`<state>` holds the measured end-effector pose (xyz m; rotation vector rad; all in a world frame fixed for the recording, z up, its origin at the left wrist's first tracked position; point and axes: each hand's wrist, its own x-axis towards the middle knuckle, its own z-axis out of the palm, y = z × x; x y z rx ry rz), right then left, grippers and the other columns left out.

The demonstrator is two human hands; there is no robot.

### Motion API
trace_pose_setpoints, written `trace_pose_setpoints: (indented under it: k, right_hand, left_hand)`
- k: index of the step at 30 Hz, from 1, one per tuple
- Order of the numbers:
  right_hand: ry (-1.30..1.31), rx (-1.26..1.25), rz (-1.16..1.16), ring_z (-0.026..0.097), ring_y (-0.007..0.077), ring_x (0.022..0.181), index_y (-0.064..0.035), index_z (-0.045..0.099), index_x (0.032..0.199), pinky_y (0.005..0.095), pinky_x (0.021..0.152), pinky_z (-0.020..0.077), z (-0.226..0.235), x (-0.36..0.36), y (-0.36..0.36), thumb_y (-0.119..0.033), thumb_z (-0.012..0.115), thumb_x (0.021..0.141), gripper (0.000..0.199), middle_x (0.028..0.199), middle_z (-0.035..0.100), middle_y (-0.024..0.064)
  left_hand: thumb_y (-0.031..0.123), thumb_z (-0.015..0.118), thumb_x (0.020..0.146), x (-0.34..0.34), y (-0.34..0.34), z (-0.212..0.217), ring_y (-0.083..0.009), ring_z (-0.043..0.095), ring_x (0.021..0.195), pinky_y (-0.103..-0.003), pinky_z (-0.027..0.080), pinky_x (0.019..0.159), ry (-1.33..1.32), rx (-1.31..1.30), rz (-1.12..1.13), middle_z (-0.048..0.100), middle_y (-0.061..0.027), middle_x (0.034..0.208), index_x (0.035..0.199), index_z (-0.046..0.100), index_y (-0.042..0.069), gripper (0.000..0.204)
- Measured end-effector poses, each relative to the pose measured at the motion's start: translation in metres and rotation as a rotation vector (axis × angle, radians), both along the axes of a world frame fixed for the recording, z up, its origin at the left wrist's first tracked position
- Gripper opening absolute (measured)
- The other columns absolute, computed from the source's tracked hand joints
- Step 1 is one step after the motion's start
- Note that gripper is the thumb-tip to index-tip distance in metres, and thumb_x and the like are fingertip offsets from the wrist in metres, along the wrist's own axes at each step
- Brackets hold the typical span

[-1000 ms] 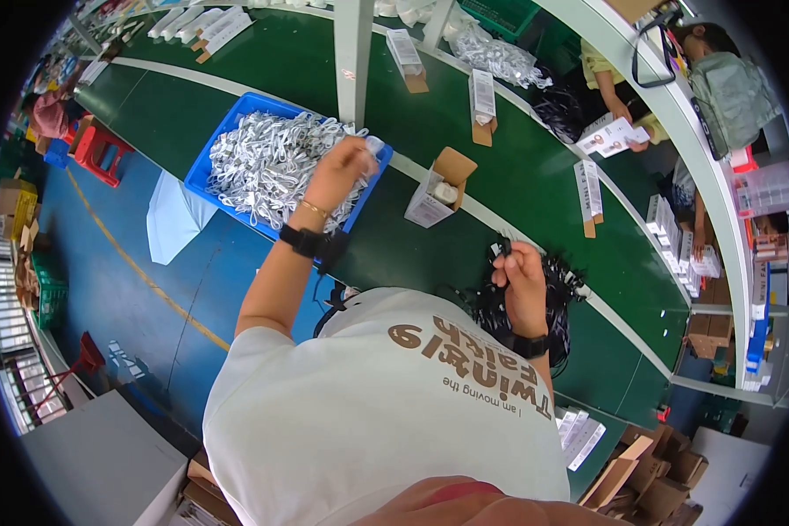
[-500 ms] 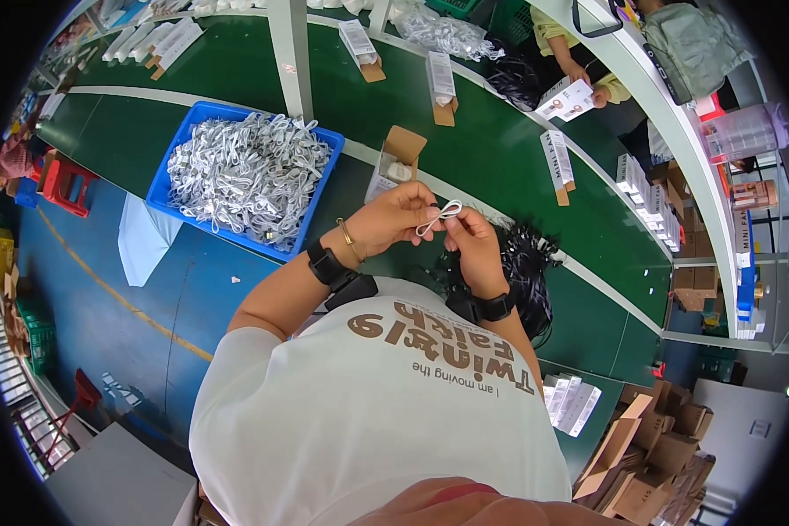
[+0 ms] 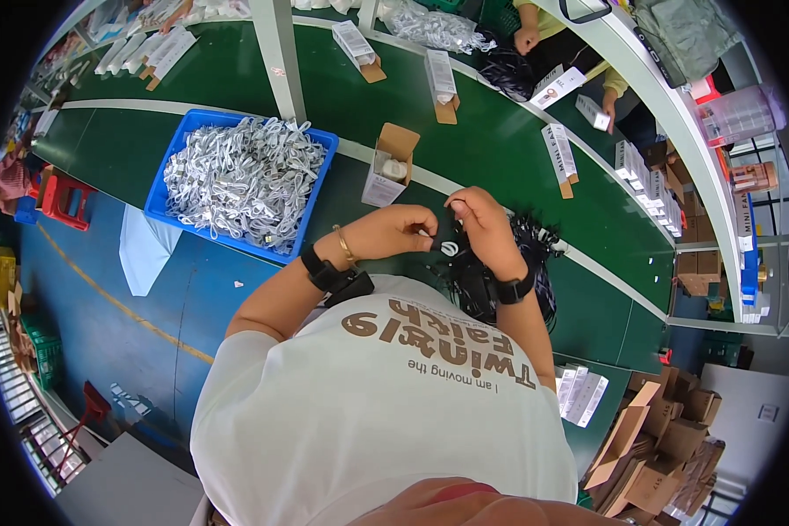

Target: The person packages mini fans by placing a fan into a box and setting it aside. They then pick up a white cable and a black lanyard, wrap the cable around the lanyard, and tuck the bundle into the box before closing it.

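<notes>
My left hand point(image 3: 396, 230) and my right hand point(image 3: 484, 224) meet in front of my chest over the green table point(image 3: 500, 140). Together they pinch a small coiled white cable point(image 3: 448, 248), which a black tie or cable crosses. Just beyond my right hand lies a heap of black cables point(image 3: 535, 254). A blue bin point(image 3: 174, 167) full of bundled white cables point(image 3: 241, 180) stands to my left. An open small carton point(image 3: 387, 167) stands on the table just ahead of my hands.
Several narrow white boxes point(image 3: 441, 77) stand along the green table. Another person's hands point(image 3: 526, 39) work across it at a black pile. Cardboard cartons point(image 3: 666, 438) are stacked at lower right, white boxes point(image 3: 580, 392) beside them. A red stool point(image 3: 61, 200) stands on the blue floor, far left.
My left hand left the blue bin with a white cable and came to my right hand. Both hands then drew closer to my chest, and the view shifted.
</notes>
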<state>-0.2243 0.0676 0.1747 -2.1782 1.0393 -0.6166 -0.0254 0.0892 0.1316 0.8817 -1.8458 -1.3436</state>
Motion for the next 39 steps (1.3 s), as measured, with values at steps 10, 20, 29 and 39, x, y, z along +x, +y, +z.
trace_pose_setpoints:
  k: [10,20,29,39]
  right_hand:
    - [0.089,-0.125,0.069,0.056,0.03,0.066,-0.0033,0.054,0.089,0.0369,0.058,0.0446,0.01,0.014,0.01,-0.014,0.054,0.087,0.011,0.078,0.058,0.0129]
    - [0.217,-0.125,-0.234,0.053,0.0288,0.061,-0.0008,0.054,0.086,0.0354,0.056,0.0426,-0.009,0.023,0.022,-0.015,0.051,0.091,0.015,0.069,0.055,0.0135]
    - [0.108,0.071,-0.143,0.056,0.0335,0.069,-0.0007,0.055,0.09,0.0393,0.061,0.0446,-0.017,0.035,0.022,-0.018,0.052,0.09,0.018,0.074,0.057,0.0147]
    - [0.058,-0.116,0.266,0.059,0.0254,0.07,-0.0025,0.057,0.106,0.0315,0.064,0.0486,0.012,0.031,-0.006,-0.007,0.052,0.088,0.019,0.082,0.06,0.0106]
  left_hand:
    - [0.002,0.065,0.078,0.007,0.001,0.009,-0.0116,0.053,0.074,-0.024,0.044,0.066,0.012,-0.111,0.096,0.055,-0.004,0.082,0.09,0.057,0.004,0.015]
    - [0.001,0.063,0.079,0.005,-0.006,-0.003,-0.0195,0.054,0.074,-0.028,0.044,0.063,0.029,-0.274,0.409,0.054,-0.008,0.085,0.088,0.053,0.003,0.014]
    - [0.003,0.063,0.077,-0.001,-0.002,-0.019,-0.0255,0.054,0.074,-0.031,0.045,0.063,0.094,-0.4,0.579,0.053,-0.01,0.086,0.089,0.052,0.003,0.016]
    - [0.005,0.059,0.084,0.023,-0.001,-0.018,-0.0147,0.056,0.075,-0.027,0.046,0.067,0.31,0.58,-0.179,0.056,-0.0033,0.087,0.094,0.054,0.005,0.011]
